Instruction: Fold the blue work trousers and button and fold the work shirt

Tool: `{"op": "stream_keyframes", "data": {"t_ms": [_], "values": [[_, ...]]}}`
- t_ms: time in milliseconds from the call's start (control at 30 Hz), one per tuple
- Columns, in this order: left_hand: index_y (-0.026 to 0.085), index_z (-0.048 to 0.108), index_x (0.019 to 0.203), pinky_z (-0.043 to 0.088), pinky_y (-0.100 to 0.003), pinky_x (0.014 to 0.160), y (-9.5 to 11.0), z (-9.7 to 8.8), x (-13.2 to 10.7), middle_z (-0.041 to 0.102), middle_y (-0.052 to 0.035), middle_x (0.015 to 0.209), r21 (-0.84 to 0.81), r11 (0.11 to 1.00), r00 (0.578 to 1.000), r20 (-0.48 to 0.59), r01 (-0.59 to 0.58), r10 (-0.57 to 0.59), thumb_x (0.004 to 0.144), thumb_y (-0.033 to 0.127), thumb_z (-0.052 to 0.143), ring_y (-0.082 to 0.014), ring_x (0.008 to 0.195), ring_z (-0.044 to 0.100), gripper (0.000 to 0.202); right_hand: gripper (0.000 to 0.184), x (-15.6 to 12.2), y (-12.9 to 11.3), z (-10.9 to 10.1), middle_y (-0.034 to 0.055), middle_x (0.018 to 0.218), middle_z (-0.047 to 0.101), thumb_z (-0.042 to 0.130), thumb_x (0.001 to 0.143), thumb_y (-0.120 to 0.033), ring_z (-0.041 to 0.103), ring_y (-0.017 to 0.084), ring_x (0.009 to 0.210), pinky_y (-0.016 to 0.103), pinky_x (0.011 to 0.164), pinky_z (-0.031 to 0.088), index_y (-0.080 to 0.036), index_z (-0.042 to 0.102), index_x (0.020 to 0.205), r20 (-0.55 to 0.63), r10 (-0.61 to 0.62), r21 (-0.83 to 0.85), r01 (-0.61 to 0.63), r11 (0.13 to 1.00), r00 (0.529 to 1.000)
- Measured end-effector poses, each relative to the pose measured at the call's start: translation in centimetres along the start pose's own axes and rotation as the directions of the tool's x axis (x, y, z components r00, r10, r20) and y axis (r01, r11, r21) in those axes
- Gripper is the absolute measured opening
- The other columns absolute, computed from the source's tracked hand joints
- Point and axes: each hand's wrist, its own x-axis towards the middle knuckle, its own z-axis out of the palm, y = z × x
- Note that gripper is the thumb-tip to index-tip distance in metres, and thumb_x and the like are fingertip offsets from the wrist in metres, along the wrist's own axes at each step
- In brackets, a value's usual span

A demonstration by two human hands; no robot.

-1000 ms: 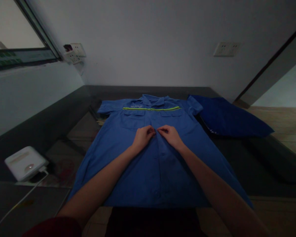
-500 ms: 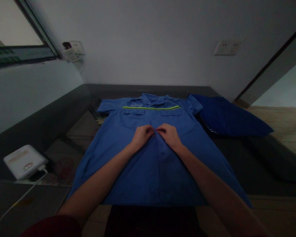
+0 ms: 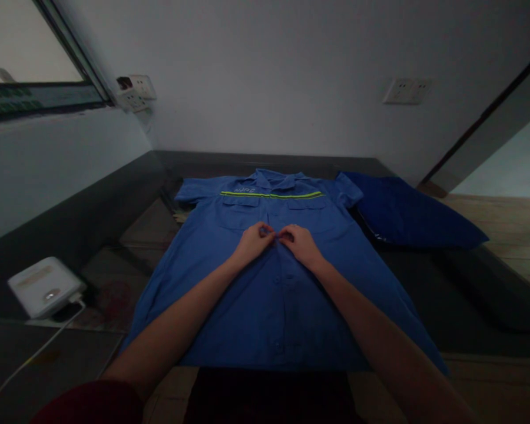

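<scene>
At frame centre, the shirt (image 3: pixel 265 306) lies flat, front up, on the surface (image 3: pixel 424 277). The left hand (image 3: pixel 252 242) and right hand (image 3: pixel 301 246) meet at its chest placket, each grip pinched shut on a fabric edge, seemingly working a button, which needs both edges aligned.

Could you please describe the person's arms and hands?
Both forearms are bare, and the left hand and right hand wear no gloves; no watch or ring shows. A dark red sleeve covers the left upper arm.
</scene>
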Motion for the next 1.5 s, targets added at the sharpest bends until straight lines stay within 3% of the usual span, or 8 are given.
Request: {"op": "stream_keyframes", "data": {"t_ms": [200, 433, 767, 1167, 1367, 1500], "values": [[0.014, 0.061, 0.094, 0.041, -0.02, 0.05, -0.3, 0.1, 0.0, 0.064, 0.002, 0.06, -0.049, 0.998, 1.0, -0.014, 0.026, -0.027, 0.077, 0.018, 0.063, -0.0136, 0.054, 0.06, 0.017, 0.015, -0.1, -0.5, 0.2, 0.0013, 0.077, 0.062, 0.069, 0.076, -0.003, 0.057, 0.016, 0.07, 0.027, 0.068, 0.044, -0.016, 0.066, 0.083, -0.027, 0.003, -0.03, -0.004, 1.0, 1.0], [0.015, 0.061, 0.095, 0.04, -0.019, 0.052, -0.5, 0.3, 0.0, 0.064, 0.0028, 0.061, -0.054, 0.999, 1.0, -0.025, 0.006, -0.007, 0.074, 0.009, 0.058, -0.012, 0.055, 0.059, 0.022, 0.016, -0.4, -1.9, 0.1, 0.0084, 0.096, 0.063, 0.063, 0.083, -0.005, 0.056, 0.021, 0.093, 0.03, 0.084, 0.045, -0.014, 0.07, 0.093, 0.018, -0.097, -0.241, 0.099, 0.966, 0.995], [0.014, 0.06, 0.099, 0.043, -0.02, 0.057, -0.2, 0.2, -0.2, 0.063, 0.0026, 0.066, -0.021, 1.0, 1.0, -0.006, -0.022, 0.022, 0.071, 0.008, 0.06, -0.0115, 0.06, 0.059, 0.028, 0.021, -0.8, -2.9, 0.3, 0.011, 0.097, 0.064, 0.051, 0.09, -0.005, 0.055, 0.023, 0.092, 0.031, 0.079, 0.044, -0.015, 0.069, 0.089, 0.094, -0.08, -0.421, 0.113, 0.9, 0.992], [0.014, 0.061, 0.096, 0.044, -0.021, 0.061, -0.4, 0.1, -0.2, 0.061, 0.0039, 0.066, 0.04, 0.998, 0.998, 0.046, -0.039, 0.037, 0.069, 0.004, 0.06, -0.0113, 0.063, 0.058, 0.029, 0.019, -0.8, -3.0, 0.2, 0.01, 0.09, 0.066, 0.052, 0.09, -0.007, 0.059, 0.023, 0.087, 0.03, 0.075, 0.043, -0.014, 0.069, 0.087, 0.136, -0.015, -0.406, 0.07, 0.911, 0.991], [0.013, 0.06, 0.096, 0.044, -0.021, 0.062, 0.0, 0.1, -0.4, 0.062, 0.0027, 0.069, 0.081, 0.996, 0.999, 0.031, -0.046, 0.044, 0.07, 0.003, 0.058, -0.0114, 0.064, 0.059, 0.029, 0.02, -1.0, -3.1, 1.0, 0.0107, 0.096, 0.066, 0.051, 0.089, -0.004, 0.059, 0.023, 0.089, 0.03, 0.075, 0.044, -0.016, 0.067, 0.09, 0.079, 0.014, -0.371, 0.016, 0.928, 0.997], [0.015, 0.06, 0.095, 0.043, -0.021, 0.061, 0.7, 0.1, -0.9, 0.061, 0.003, 0.069, 0.117, 0.989, 0.995, 0.05, -0.086, 0.081, 0.071, 0.005, 0.06, -0.0119, 0.064, 0.058, 0.026, 0.017, -0.8, -2.5, 0.6, 0.0079, 0.087, 0.067, 0.055, 0.085, -0.004, 0.061, 0.021, 0.083, 0.029, 0.072, 0.044, -0.017, 0.066, 0.083, 0.028, 0.03, -0.304, -0.02, 0.953, 0.999]]}}
